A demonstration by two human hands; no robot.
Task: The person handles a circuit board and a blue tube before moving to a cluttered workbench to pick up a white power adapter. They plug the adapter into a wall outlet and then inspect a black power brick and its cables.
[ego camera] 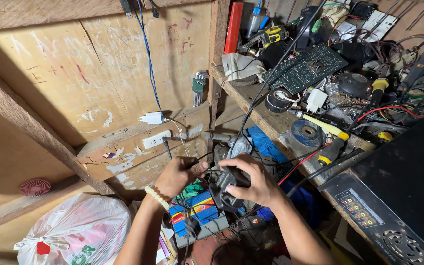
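Your right hand (253, 180) is wrapped over a black power adapter (229, 189), fingers curled across its top and thumb underneath, so the block sits clamped in your grip just below the centre of the view. Your left hand (178, 175), at about nine o'clock from the adapter and just beside it, is closed with its fingers bent around a black cable (203, 158); a pale bead bracelet (157, 197) circles that wrist. Whether the left fingertips actually pinch the cable or only rest against it, you cannot tell from here.

At six o'clock from your hands lies a blue and orange box (199, 208) in a tangle of dark wires. At ten o'clock, on the plywood wall, a white socket strip (156, 140) sits below a white plug-in charger (153, 118) with a blue wire running up from it. A set of hex keys (198, 87) hangs at twelve o'clock from your left hand.

At two o'clock the wooden bench (251, 105) carries a green circuit board (307, 67), a roll of black tape (277, 99), a grinding disc (306, 133) and a yellow-handled screwdriver (331, 151). A black amplifier (398, 191) fills four o'clock. A white plastic bag (74, 230) sits at eight o'clock.
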